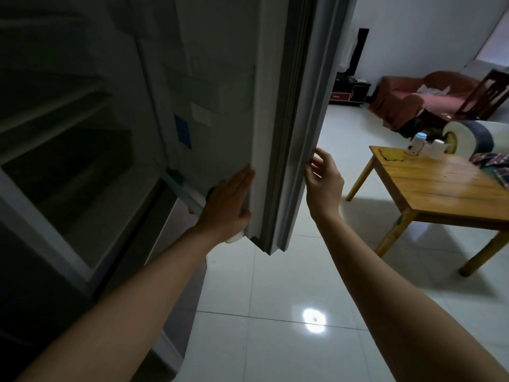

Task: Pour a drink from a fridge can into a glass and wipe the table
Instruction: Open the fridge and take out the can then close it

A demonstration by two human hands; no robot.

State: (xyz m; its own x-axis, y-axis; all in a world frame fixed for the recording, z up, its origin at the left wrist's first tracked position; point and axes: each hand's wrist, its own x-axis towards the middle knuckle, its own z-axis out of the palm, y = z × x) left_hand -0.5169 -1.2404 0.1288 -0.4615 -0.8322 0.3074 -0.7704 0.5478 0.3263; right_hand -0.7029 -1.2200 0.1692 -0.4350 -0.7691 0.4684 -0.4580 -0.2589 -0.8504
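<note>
The grey fridge door (pixel 292 128) stands open in front of me, and the dark fridge interior (pixel 63 139) is to the left. My left hand (pixel 228 205) rests against the door's inner edge, wrapped over a pale can (pixel 234 238). Only the can's ends show past the palm. My right hand (pixel 322 180) hovers by the door's outer edge with its fingers apart, holding nothing. On the wooden table (pixel 440 194) at the right stand a small white cup (pixel 438 147) and a blue-capped bottle (pixel 418 143). A yellow cloth (pixel 392 155) lies near the table's corner.
Glossy white floor tiles (pixel 275 299) stretch between the fridge and the table. A plaid cloth (pixel 493 166) lies on the table's right side, with a large roll (pixel 465 136) behind it. A red sofa (pixel 418 97) and a wooden chair (pixel 487 95) are further back.
</note>
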